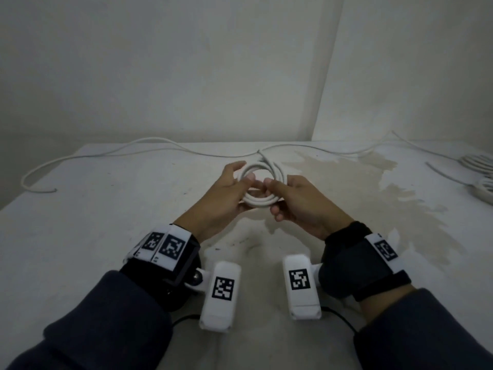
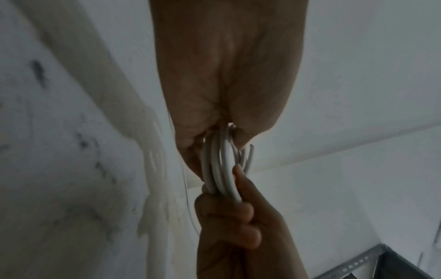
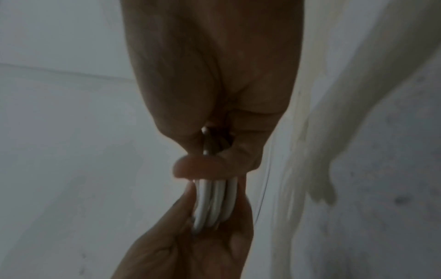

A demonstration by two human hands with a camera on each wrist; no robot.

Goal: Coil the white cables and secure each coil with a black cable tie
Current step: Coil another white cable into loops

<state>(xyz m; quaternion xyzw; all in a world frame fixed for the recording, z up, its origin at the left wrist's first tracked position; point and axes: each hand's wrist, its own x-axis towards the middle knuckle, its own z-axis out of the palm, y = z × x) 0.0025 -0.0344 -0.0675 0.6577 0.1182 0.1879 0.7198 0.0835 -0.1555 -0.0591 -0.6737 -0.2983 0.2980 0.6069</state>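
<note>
A white cable coil (image 1: 260, 202) of several loops is held upright above the middle of the table. My left hand (image 1: 236, 182) grips its left side, thumb inside the ring and fingers curled over the top. My right hand (image 1: 282, 194) pinches the right side, fingertips meeting the left thumb inside the ring. In the left wrist view the coil (image 2: 222, 169) runs from my left hand (image 2: 214, 113) down into the right hand (image 2: 238, 222). In the right wrist view the right hand (image 3: 210, 166) curls a finger across the coil (image 3: 214, 200), and the left hand (image 3: 190, 241) holds it from below.
A loose white cable (image 1: 106, 153) trails along the back of the white table (image 1: 106, 209) and curls to the left edge. More coiled white cables (image 1: 477, 166) lie at the far right. A pale stain (image 1: 360, 182) spreads right of centre. Walls stand close behind.
</note>
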